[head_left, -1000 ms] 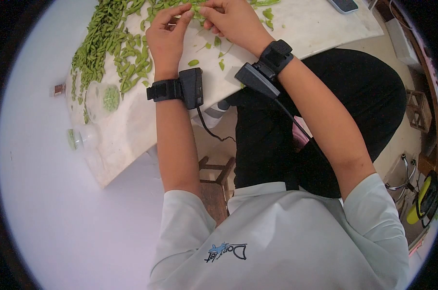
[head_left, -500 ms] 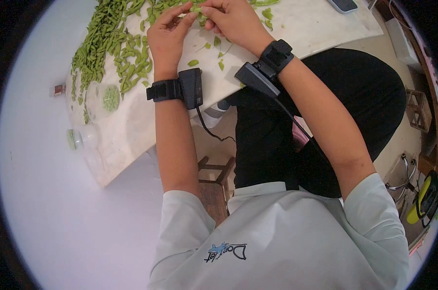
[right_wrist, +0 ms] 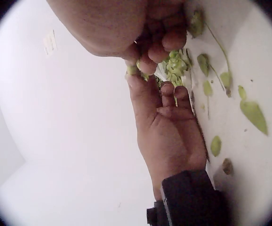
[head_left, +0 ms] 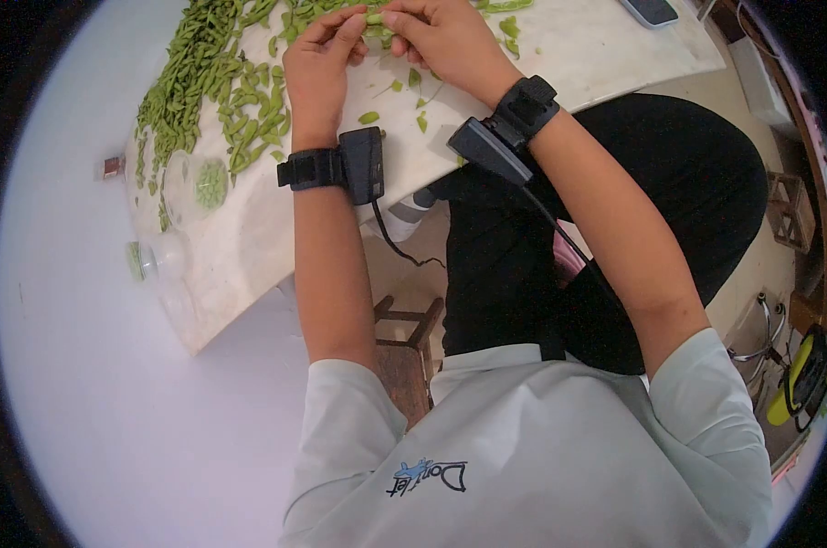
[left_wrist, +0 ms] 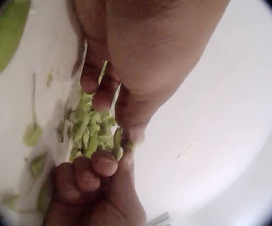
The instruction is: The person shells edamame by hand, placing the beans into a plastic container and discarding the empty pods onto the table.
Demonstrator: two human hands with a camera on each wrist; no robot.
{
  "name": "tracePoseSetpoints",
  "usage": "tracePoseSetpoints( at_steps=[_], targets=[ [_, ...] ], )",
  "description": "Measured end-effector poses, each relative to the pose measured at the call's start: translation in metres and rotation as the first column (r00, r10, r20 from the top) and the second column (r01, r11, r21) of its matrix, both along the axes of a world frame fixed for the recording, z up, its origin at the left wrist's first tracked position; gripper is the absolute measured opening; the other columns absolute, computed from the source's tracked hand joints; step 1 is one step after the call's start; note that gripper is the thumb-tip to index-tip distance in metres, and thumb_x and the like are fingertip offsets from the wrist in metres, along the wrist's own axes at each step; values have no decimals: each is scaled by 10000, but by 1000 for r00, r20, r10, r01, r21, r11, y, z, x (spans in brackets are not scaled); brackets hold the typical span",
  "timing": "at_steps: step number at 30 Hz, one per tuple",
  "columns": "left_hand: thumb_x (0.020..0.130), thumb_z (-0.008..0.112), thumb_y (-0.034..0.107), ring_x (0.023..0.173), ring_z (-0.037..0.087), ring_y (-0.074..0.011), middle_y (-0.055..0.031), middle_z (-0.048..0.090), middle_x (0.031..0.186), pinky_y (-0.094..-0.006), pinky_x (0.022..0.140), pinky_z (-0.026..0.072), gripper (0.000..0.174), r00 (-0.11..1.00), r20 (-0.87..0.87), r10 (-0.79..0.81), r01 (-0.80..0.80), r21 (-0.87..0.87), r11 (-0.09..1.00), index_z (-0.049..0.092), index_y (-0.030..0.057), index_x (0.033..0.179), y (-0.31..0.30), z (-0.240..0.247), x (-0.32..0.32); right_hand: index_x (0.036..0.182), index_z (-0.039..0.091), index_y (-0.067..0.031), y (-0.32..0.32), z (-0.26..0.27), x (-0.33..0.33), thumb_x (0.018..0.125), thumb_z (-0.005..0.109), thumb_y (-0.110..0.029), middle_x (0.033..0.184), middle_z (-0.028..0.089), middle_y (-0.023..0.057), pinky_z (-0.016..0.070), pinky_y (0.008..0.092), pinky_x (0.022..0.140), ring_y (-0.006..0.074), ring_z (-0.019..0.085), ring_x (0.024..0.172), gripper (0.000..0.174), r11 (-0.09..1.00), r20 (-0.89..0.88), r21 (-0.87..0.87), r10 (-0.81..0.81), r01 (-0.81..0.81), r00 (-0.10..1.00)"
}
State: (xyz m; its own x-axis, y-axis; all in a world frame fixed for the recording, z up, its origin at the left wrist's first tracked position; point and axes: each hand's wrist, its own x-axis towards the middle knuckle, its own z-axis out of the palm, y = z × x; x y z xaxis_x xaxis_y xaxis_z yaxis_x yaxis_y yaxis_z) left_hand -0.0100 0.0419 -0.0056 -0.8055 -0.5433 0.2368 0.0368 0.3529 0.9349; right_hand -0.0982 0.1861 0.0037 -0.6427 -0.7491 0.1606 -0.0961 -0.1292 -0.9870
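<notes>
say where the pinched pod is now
In the head view, the pod is at top, left of centre, over the table, pinched between the left hand and right hand.

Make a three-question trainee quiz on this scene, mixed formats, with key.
1. True or false: the left hand and the right hand both pinch one green pod.
2. Fill in: the clear container holds shelled green ____.
3. Multiple choice: where does the dark-screened device lie?
A) on the pod heap
B) inside the container
C) on the table, to the right hand's side

Key: 1 true; 2 beans; 3 C
</notes>
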Motion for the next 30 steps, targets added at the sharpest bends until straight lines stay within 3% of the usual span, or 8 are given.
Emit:
tracePoseSetpoints(
  at_steps=[4,10,22,25,28,30],
  targets=[
    [905,574,120,620,498,-72,-13,581,702,-203,581,406,218,998,-51,-30,36,106,994,640,13,1085,-3,-3,-2,881,594,24,-1,-3,0,944,477,-143,644,559,45,413,263,489,109,494,522,214,1000,30,-17,-3,4,1000],
    [906,559,109,614,500,-83,-16,574,697,-206,588,410,211,999,-48,-18,19,24,1000,634,1,1071,1,-2,-1,895,593,28,-2,-3,0,940,477,-135,652,563,49,431,271,497,116,515,536,205,1000,-6,-17,4,-4,1000],
    [926,461,84,653,524,-112,-52,548,828,-251,618,456,158,986,-164,-30,49,111,993,560,-10,1008,-11,-14,-4,799,558,15,0,4,3,925,480,-135,628,549,55,426,285,476,130,511,509,211,998,-34,55,8,-7,999],
    [902,457,38,603,518,-93,-35,552,719,-226,563,456,113,987,-151,-50,68,115,991,554,10,952,-14,-12,-2,774,543,11,0,2,3,924,478,-135,622,546,55,422,285,474,132,506,501,219,999,-40,34,13,-11,999],
    [927,471,91,653,531,-117,-50,564,854,-249,613,459,151,992,-122,-34,50,129,990,559,-6,1003,-10,-11,-2,756,537,8,0,1,2,923,477,-135,621,548,57,421,287,472,136,506,497,227,1000,-34,18,16,-15,999],
    [927,479,97,651,527,-116,-54,567,866,-248,609,456,163,994,-111,-7,19,103,994,564,-9,1017,-12,-12,-5,754,542,8,0,1,2,922,479,-137,622,553,61,424,289,476,139,510,501,231,1000,-28,26,11,-10,1000]
  ],
)
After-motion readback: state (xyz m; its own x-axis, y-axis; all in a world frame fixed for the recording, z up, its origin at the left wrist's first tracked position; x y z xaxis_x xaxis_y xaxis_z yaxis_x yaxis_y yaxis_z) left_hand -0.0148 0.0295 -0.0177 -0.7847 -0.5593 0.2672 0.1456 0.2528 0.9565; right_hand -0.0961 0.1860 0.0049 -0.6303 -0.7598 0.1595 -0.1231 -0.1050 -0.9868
